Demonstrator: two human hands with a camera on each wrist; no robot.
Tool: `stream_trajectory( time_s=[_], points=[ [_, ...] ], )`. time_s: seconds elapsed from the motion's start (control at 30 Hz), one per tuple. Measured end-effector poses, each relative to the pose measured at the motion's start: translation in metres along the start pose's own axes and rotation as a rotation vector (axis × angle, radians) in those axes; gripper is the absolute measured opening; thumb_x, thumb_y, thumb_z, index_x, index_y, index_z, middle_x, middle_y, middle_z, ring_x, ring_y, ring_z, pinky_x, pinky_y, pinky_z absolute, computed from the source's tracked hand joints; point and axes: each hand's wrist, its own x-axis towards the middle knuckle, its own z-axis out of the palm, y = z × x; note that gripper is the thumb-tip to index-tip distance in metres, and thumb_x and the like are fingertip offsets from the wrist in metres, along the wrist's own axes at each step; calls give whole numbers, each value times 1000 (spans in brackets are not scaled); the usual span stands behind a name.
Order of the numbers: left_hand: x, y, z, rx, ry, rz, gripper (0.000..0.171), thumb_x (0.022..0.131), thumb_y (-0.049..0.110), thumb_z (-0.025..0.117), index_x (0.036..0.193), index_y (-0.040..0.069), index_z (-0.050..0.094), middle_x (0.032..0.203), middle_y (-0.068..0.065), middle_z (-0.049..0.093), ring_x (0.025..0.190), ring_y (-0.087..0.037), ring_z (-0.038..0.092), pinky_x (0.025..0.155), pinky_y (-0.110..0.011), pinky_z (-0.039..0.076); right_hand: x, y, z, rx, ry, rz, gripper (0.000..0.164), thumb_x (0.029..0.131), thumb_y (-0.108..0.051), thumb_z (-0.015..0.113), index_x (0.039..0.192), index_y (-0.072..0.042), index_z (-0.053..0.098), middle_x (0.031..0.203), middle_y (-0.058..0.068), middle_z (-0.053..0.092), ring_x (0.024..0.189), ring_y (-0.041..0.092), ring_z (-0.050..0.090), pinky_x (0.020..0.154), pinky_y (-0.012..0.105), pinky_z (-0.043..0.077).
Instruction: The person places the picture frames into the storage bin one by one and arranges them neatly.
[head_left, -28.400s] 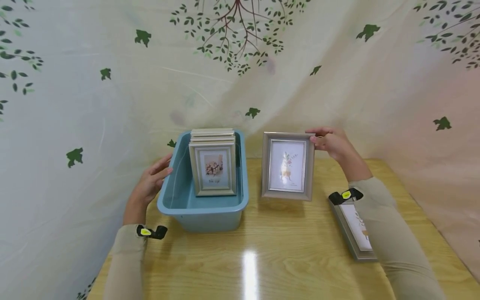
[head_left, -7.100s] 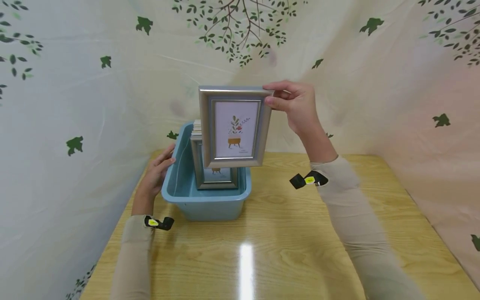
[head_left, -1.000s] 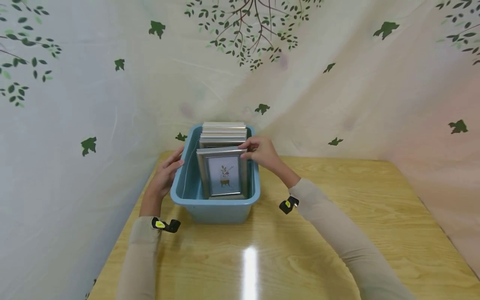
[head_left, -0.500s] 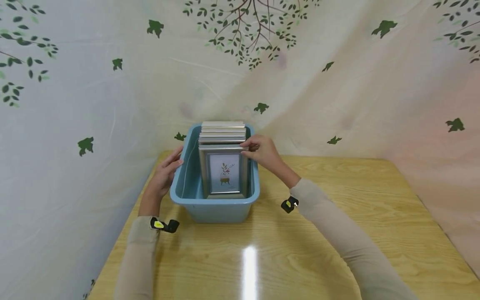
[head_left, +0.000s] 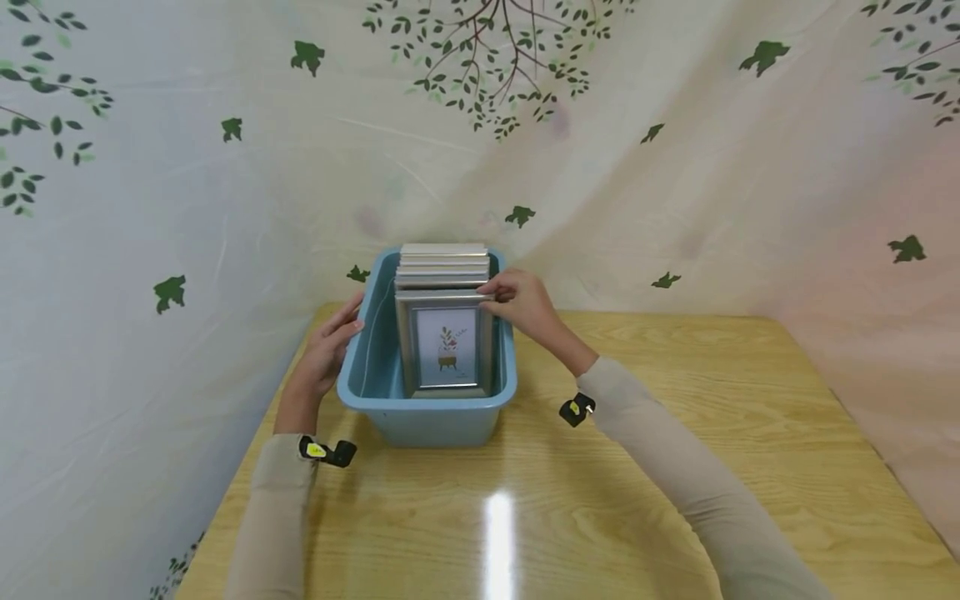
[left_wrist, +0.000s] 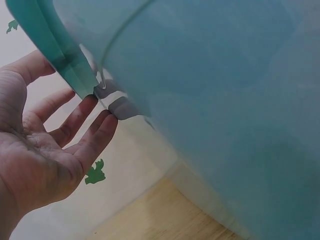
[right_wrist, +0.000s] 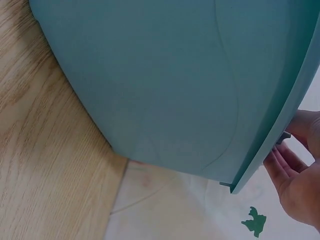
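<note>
In the head view, a light blue plastic tub (head_left: 431,425) holds a row of upright picture frames (head_left: 442,258). The foremost picture frame (head_left: 446,346) is silvery and shows a potted plant print. My right hand (head_left: 521,304) pinches its top right corner between thumb and fingers. My left hand (head_left: 322,354) rests against the tub's left side, fingers extended. From the left wrist, fingertips of my left hand (left_wrist: 45,150) touch the tub wall (left_wrist: 215,100) just below the rim. In the right wrist view, the tub wall (right_wrist: 150,90) hides most of what my right hand (right_wrist: 300,180) holds.
The tub stands on a wooden table (head_left: 637,483), close to a pale cloth backdrop (head_left: 600,150) printed with leaves and branches. A bright light reflection lies on the tabletop in front of the tub.
Over the last second the front frame has shifted back and settled upright beside the stack. Much earlier, one frame lay on the table at right; now it no longer lies there.
</note>
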Motion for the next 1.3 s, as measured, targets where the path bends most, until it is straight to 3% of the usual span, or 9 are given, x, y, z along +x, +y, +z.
stream_trajectory(
  time_s=[0.43,0.9,1.3],
  points=[
    [3,-2,0,11,6,-11,61,104,34,61,159,31,36,165,-12,31,132,-24,49,90,-21,56,-2,2,-4,-104,-57,-6,27,88,-3,78,115,-1,75,110,17,61,103,30,62,95,43,56],
    [0,0,2,20,26,-40,62,103,36,61,159,33,35,166,-11,29,138,-28,45,88,-20,55,-5,14,-7,-15,-83,-30,33,89,-4,78,121,-3,73,113,15,58,110,30,61,104,42,53],
    [-3,1,1,48,13,-30,63,104,38,59,160,33,32,167,-9,28,142,-30,42,98,-27,54,-6,22,-5,38,-48,-38,33,89,-5,78,121,-2,73,117,17,60,111,31,63,103,42,53]
  ],
)
